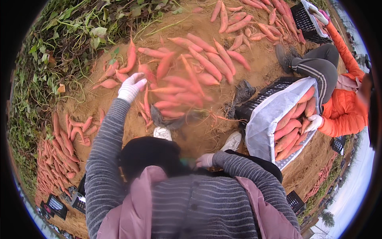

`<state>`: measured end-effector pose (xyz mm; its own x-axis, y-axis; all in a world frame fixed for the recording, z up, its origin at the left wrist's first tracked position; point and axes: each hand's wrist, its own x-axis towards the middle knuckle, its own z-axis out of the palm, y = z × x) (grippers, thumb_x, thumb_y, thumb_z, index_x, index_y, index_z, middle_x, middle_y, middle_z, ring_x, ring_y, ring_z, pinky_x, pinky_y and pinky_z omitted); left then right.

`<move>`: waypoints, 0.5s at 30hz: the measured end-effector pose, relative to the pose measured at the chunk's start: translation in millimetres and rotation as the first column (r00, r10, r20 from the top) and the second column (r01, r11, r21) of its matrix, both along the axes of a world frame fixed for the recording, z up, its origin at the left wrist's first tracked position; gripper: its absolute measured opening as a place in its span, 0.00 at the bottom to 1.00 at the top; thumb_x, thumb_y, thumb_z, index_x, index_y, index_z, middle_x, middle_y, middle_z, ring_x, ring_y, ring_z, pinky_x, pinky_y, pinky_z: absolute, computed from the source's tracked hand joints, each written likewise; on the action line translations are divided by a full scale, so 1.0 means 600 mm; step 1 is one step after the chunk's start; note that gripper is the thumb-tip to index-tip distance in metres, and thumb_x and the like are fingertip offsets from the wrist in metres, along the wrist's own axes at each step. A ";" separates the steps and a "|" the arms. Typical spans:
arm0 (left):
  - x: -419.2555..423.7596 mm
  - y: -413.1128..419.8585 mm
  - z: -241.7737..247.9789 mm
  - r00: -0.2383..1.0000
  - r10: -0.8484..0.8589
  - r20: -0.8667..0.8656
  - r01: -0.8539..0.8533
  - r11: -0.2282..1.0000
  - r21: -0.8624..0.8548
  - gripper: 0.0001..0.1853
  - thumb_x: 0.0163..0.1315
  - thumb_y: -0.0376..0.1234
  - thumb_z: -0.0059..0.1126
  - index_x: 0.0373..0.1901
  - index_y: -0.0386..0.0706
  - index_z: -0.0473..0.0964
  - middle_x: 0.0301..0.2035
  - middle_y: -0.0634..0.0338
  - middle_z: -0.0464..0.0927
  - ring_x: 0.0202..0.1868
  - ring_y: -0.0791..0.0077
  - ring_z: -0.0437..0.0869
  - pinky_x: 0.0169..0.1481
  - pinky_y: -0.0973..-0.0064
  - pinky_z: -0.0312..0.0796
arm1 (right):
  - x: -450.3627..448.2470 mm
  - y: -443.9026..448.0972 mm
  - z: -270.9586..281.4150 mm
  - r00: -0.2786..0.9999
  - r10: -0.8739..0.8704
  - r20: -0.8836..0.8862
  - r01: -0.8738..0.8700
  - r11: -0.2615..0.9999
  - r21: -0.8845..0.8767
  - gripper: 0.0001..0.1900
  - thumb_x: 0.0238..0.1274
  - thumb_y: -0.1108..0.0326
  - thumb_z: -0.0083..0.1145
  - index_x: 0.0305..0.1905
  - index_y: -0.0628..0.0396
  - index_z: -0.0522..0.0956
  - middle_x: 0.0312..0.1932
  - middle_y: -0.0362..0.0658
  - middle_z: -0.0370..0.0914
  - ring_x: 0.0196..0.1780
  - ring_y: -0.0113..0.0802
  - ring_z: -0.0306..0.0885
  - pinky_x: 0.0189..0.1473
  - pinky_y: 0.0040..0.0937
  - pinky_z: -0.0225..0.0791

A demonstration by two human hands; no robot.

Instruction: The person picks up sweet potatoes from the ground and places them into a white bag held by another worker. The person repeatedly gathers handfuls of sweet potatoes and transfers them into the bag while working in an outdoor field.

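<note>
In a white glove, my left hand (131, 87) reaches out at the near left of a pile of sweet potatoes (185, 97). Its thumb and fingers are apart, and I see nothing between them. A reddish sweet potato (146, 71) lies just beyond the fingertips. My right hand (205, 160), also gloved, is low in front of my body by my right knee. Its fingers are partly hidden, so whether it holds something cannot be made out. To my right stands a black plastic crate (265, 89) with a white liner (262, 122), filled with sweet potatoes (289, 134).
A person in an orange jacket (343, 110) sits at the right, one gloved hand on the crate's sweet potatoes. Another crate (306, 22) stands beyond. Green vines (59, 53) cover the left. More sweet potatoes (53, 161) lie at the lower left. Black plastic film (243, 92) lies on the soil.
</note>
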<state>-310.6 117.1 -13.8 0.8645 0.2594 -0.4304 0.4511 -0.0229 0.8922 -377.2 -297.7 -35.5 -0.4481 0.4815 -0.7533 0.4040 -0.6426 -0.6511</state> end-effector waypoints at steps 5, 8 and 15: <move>0.223 -0.027 -0.025 0.949 -0.314 -0.005 0.300 0.900 0.318 0.26 0.60 0.44 0.56 0.57 0.43 0.68 0.49 0.47 0.76 0.53 0.58 0.76 0.58 0.69 0.67 | -0.020 0.023 -0.057 0.984 -0.086 -0.159 0.063 0.988 -0.142 0.29 0.60 0.47 0.47 0.61 0.53 0.68 0.59 0.53 0.69 0.62 0.49 0.65 0.63 0.40 0.58; 0.304 -0.065 -0.066 0.921 -0.390 0.012 0.343 0.826 0.448 0.26 0.59 0.45 0.56 0.57 0.44 0.69 0.49 0.47 0.76 0.53 0.57 0.76 0.58 0.69 0.67 | 0.004 0.027 -0.069 0.975 -0.084 -0.206 0.058 0.990 -0.130 0.29 0.59 0.47 0.48 0.62 0.52 0.68 0.59 0.53 0.69 0.63 0.47 0.66 0.63 0.39 0.57; 0.351 -0.104 -0.101 0.974 -0.226 0.022 0.218 0.957 0.190 0.25 0.59 0.40 0.59 0.57 0.39 0.69 0.48 0.52 0.77 0.50 0.67 0.77 0.54 0.75 0.70 | -0.045 0.044 -0.076 0.873 0.107 -0.476 -0.081 0.994 0.074 0.28 0.58 0.49 0.48 0.61 0.52 0.69 0.58 0.52 0.70 0.61 0.44 0.68 0.61 0.39 0.61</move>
